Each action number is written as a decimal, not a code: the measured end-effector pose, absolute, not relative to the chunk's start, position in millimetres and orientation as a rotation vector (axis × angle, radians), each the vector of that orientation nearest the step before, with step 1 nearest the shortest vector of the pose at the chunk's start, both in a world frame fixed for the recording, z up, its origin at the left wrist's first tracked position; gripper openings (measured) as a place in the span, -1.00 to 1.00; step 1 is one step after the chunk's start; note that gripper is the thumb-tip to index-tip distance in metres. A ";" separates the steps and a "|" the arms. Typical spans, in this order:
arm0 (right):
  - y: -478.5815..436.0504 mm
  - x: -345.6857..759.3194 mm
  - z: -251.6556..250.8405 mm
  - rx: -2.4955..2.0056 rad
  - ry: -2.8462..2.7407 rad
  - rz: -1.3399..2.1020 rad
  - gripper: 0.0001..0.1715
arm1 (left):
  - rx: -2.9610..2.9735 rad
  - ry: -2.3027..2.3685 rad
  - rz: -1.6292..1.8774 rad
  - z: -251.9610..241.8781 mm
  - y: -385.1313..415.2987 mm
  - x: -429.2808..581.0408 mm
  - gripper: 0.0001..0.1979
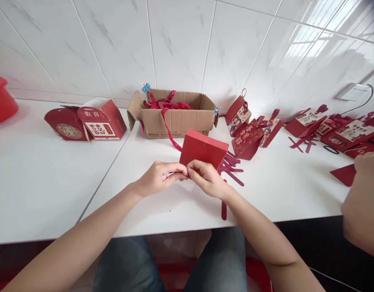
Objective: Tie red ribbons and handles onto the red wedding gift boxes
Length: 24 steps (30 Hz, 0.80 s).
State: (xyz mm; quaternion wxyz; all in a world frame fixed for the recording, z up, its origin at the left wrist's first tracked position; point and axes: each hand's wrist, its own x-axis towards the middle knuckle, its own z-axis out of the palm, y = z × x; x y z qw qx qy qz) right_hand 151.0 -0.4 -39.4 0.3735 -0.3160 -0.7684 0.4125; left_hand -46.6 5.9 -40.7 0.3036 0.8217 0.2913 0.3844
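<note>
A small red paper gift box (202,148) is tilted in front of me, its plain side and base facing up. At its near edge my left hand (164,176) pinches with thumb and forefinger. Right beside it, my right hand (205,176) also pinches that edge, the fingertips of both hands meeting. What lies right between the fingertips is too small to make out. A dark red ribbon (171,138) runs from the cardboard box (177,121) down behind the gift box. Several dark red strips (232,168) lie to its right, one strip (224,207) nearer the table edge.
Two red boxes (104,125) stand at the left, a red tub (3,101) beyond them. Upright gift boxes (246,140) stand right of the cardboard box. Farther right are more gift boxes (351,134), a black ring (330,150) and another person's arm (365,198).
</note>
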 end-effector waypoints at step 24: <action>-6.0 159.7 -37.8 -0.591 -1.843 0.023 -0.74 | 1.929 0.701 1.189 -38.7 -0.8 -42.0 -0.97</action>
